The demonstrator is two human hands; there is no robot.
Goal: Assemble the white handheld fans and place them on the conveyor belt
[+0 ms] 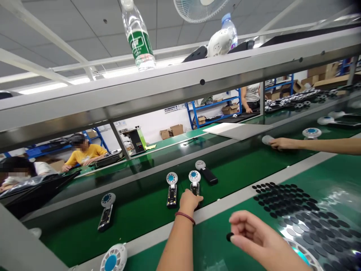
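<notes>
My left hand (190, 202), with a dark red band at the wrist, reaches onto the green belt. Its fingers are closed around the lower body of a handheld fan (194, 176) with a white vented head and blue centre. Beside it on the belt lie another fan with its insides exposed (172, 192) and a fan with a black handle (208, 175). Over the near worktop, my right hand (251, 233) pinches a small black disc (229, 236) at the thumb tip. Under my right forearm, a white fan head (303, 252) is partly hidden.
Rows of black discs (284, 197) cover the worktop at right. More fans lie on the belt, one at left (106, 212). A co-worker's hand (278, 143) reaches in from the right, at a pale round part. A metal shelf beam (169, 81) crosses overhead, bearing a water bottle (139, 41).
</notes>
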